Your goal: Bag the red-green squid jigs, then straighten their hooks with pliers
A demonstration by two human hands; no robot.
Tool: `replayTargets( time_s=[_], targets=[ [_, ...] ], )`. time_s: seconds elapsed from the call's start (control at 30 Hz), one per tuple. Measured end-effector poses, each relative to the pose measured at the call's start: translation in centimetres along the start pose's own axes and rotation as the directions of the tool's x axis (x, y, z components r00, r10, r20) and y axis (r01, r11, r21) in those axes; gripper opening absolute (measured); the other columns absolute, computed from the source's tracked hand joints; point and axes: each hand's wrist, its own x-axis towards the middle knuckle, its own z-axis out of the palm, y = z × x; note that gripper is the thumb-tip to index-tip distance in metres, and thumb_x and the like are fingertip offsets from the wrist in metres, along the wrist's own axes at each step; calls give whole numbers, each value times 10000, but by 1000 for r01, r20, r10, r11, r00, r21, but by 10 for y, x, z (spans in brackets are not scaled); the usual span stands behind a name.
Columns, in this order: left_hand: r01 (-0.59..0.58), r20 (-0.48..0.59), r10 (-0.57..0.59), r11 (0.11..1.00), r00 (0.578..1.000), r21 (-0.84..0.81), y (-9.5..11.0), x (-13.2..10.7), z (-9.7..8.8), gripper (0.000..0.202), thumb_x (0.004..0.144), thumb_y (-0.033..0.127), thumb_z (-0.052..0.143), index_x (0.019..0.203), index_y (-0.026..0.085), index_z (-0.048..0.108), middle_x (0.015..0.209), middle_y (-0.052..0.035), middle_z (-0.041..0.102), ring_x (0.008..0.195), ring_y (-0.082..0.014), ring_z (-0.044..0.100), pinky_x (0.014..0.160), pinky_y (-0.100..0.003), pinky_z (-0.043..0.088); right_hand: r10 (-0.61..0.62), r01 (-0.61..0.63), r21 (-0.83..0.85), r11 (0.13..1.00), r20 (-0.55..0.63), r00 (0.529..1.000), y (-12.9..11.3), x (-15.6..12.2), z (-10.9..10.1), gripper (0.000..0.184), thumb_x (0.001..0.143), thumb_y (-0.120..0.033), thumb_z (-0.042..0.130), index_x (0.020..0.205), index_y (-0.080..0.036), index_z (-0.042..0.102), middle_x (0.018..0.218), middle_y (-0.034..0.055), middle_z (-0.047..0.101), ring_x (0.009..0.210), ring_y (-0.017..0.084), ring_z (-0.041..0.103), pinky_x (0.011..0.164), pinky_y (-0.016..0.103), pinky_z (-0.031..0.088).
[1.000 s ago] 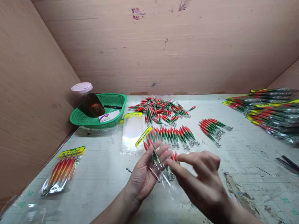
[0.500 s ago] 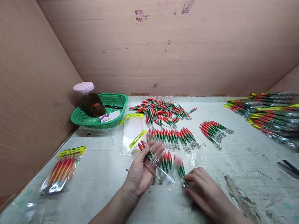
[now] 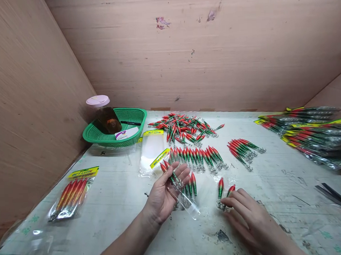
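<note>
My left hand (image 3: 165, 194) is palm up, fingers partly spread, with its thumb over two red-and-green fishing lures (image 3: 170, 172) that have hooks at their lower ends. A clear plastic bag (image 3: 192, 208) hangs at this palm, and a yellow header (image 3: 160, 158) shows just above the thumb; whether the two are joined I cannot tell. Behind these fingers stand several more lures (image 3: 193, 184), partly covered. My right hand (image 3: 243, 211) has its fingertips closed at the hook end of two lures (image 3: 220, 188) on the table; one is half hidden by the fingers.
A loose lure pile (image 3: 182, 127) lies at the back, with a neat lure row (image 3: 195, 156) before it and a lure cluster (image 3: 243, 150) to the right. Packed lures (image 3: 316, 139), scissors (image 3: 337, 198), a green basket (image 3: 114, 142) and a bagged lure set (image 3: 73, 193) surround these.
My right hand has moved rightward, and the two lures at its fingertips now lie farther from the others. A blurred reddish shape between my hands is gone. My left hand has barely moved.
</note>
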Motion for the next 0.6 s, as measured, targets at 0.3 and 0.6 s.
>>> replayTargets(
  time_s=[0.3, 0.6],
  targets=[
    [-7, 5, 7, 1000, 1000, 18, 2, -1, 2, 194, 924, 121, 495, 1083, 69, 593, 965, -147, 746, 857, -216, 736, 749, -293, 612, 98, -98, -42, 994, 8, 995, -11, 2, 6, 172, 864, -240, 559, 1031, -200, 558, 890, 75, 631, 788, 214, 614, 641, 329, 531],
    [-10, -7, 10, 1000, 1000, 23, 2, 0, 0, 212, 904, 121, 525, 1095, 67, 598, 994, -161, 737, 881, -222, 730, 850, -343, 585, 76, -68, 136, 988, -52, 996, -21, 7, -36, 123, 877, -194, 531, 991, -231, 559, 809, 46, 605, 720, 186, 621, 573, 267, 523]
  ],
)
